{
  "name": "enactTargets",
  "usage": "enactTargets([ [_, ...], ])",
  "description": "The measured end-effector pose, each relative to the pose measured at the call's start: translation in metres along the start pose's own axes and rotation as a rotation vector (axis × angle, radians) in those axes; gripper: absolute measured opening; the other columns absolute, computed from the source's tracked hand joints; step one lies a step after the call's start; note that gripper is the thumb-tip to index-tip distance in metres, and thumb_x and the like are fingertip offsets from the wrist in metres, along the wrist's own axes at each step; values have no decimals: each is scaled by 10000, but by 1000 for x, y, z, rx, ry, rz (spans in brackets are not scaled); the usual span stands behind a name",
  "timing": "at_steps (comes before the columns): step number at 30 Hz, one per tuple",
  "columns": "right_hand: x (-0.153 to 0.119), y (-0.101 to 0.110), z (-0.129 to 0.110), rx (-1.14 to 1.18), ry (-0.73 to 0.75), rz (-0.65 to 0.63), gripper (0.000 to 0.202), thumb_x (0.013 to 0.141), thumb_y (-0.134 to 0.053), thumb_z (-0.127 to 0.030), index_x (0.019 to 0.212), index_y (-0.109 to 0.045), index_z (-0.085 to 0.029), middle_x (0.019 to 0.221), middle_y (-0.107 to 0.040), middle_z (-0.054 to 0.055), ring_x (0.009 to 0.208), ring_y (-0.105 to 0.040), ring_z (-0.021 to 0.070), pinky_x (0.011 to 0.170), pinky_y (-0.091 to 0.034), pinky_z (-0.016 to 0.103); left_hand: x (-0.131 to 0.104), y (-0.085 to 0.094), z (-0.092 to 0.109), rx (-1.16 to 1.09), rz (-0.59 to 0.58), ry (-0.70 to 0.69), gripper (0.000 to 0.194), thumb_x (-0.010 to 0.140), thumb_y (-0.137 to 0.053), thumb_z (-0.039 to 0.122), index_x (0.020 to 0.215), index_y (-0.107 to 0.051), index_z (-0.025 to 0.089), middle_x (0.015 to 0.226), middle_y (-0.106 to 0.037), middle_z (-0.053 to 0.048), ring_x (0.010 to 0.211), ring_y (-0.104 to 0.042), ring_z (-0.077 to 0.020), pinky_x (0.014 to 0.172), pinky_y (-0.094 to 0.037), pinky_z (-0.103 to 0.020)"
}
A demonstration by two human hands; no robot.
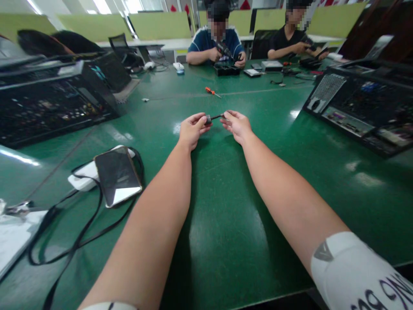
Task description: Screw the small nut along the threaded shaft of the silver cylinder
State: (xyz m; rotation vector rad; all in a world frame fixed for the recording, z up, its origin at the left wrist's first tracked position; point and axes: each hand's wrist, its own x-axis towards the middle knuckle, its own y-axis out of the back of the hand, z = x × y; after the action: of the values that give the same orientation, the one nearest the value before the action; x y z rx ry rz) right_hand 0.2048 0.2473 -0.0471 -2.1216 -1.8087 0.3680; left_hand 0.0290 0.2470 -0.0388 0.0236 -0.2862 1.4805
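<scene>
Above the middle of the green table (222,189), my left hand (193,129) pinches a small dark cylindrical part (208,119) between thumb and fingers. A thin dark shaft runs from this part to the right. Its far end is between the thumb and fingertips of my right hand (238,125). Both forearms reach forward, and the two hands are a short gap apart. Beyond them on the tabletop lies an orange-handled screwdriver (210,90). The part is too small to identify.
Open computer cases stand at left (54,94) and right (364,103). A phone (118,174) lies on a white object with a black strap, near a clipboard (19,237). Across the table, two people handle tools near a black box (226,69). A white mouse (178,66) lies nearby.
</scene>
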Motion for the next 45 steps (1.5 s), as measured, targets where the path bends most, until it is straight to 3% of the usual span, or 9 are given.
enactTargets([
  [12,-3,-2,-2,-20,-23,-46,280,817,-773,-406,999,-647,-235,911,-717,-9,753,-665,110,674,-500,239,-3,0,1,-96,-62,6,311,757,-802,149,1047,-691,137,1058,-742,-111,894,-746,-206,936,-577,-424],
  [17,-11,-8,-3,-126,-76,-143,272,742,-845,-324,899,-663,-197,801,-681,-13,665,-586,102,618,-452,234,-8,-6,5,-86,-118,41,378,650,-831,87,1002,-705,138,1023,-734,-82,971,-715,-210,963,-553,-414],
  [22,-38,-4,-13,-24,-129,-208,485,731,-792,-547,1067,-601,-255,982,-672,-5,824,-619,142,664,-470,243,-22,-16,10,-73,-124,79,415,558,-831,63,946,-711,144,983,-733,-59,891,-704,-180,896,-563,-366],
  [25,-70,13,-24,-40,-124,-104,595,697,-758,-623,1135,-556,-274,1103,-639,22,947,-617,177,675,-470,249,-48,-22,13,-54,-134,122,394,512,-849,86,875,-706,138,908,-723,-50,781,-688,-159,804,-563,-335],
  [28,-116,34,-37,-181,-75,-67,639,680,-781,-542,1208,-526,-286,1145,-616,38,1011,-605,198,678,-462,257,-97,-22,24,-49,-186,150,342,472,-860,87,749,-667,146,903,-709,-39,771,-681,-155,767,-554,-312],
  [31,-168,50,-55,-306,-18,-173,622,692,-773,-428,1246,-519,-300,1189,-606,50,1050,-604,220,731,-494,298,-160,-15,45,-30,-270,175,340,435,-871,52,622,-603,145,890,-693,-44,857,-703,-206,801,-565,-338],
  [35,-224,57,-82,-347,112,-416,516,769,-699,-390,1255,-544,-314,1278,-604,74,1153,-591,258,867,-528,380,-227,-3,76,77,-385,97,265,588,-871,117,646,-620,178,924,-643,-63,947,-710,-247,828,-590,-386],
  [40,-257,56,-90,-704,303,-657,536,755,-769,-380,1252,-590,-289,1204,-679,84,1077,-650,277,858,-531,408,-250,-3,89,199,-420,-101,201,709,-823,133,692,-635,203,954,-634,-87,959,-717,-276,830,-607,-427],
  [45,-264,50,-74,-771,124,-698,326,770,-773,-316,1081,-686,-268,949,-774,17,888,-743,226,835,-563,360,-250,-5,86,349,-465,-269,212,760,-762,83,869,-722,261,956,-649,-86,934,-713,-251,811,-623,-396],
])
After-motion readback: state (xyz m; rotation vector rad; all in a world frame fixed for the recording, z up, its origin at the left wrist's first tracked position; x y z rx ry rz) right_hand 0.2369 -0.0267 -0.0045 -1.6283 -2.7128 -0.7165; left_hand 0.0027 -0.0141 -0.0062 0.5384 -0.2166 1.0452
